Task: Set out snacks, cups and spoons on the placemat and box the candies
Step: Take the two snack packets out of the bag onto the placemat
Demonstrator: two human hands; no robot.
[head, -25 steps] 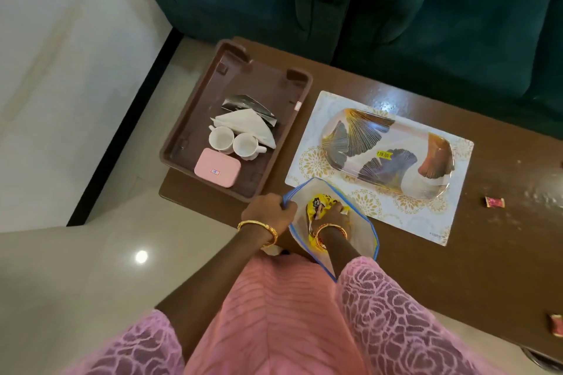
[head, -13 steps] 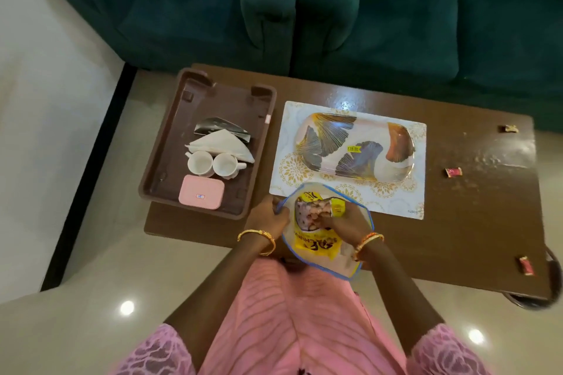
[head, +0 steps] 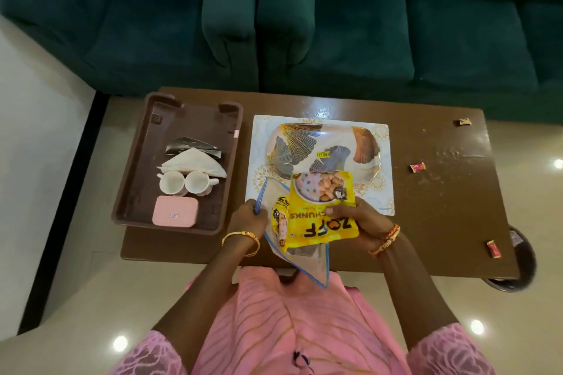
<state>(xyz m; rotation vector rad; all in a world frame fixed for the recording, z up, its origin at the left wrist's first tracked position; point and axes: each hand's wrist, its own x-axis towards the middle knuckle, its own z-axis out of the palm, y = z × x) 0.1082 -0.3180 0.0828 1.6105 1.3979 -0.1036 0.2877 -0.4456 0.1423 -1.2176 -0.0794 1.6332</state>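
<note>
Right hand (head: 361, 224) clamped on a yellow snack packet (head: 323, 210), thumb across its front, the packet mostly drawn out of a clear zip bag (head: 300, 256) with a blue seal. Left hand (head: 248, 218) pinching the bag's blue-edged mouth at its 9 o'clock side, holding it open. A second yellow packet (head: 280, 224) partly inside the bag, just left of the first. Gold bangles on both wrists.

At 12 o'clock from the hands, touching the packet's top edge in view: an oval leaf-patterned serving tray (head: 323, 146) resting on a white placemat (head: 385, 192) with gold print, the bag's far corner overlapping the mat's near edge.

At 9 to 10 o'clock, a brown plastic tray (head: 146, 167) on the left end of the desk (head: 441, 222), overhanging its edge. Inside it, near side to far: a pink box (head: 175, 211), two white cups (head: 185, 182) side by side, folded white napkins (head: 198, 161), and something shiny and dark beyond, too unclear to name.

At 3 o'clock, well apart on the bare desk, three wrapped candies: one (head: 417, 167) mid-right, one (head: 465, 122) at the far right corner, one (head: 493, 248) near the front right edge.

Beyond the desk at 12 o'clock, a dark green sofa (head: 335, 24).
</note>
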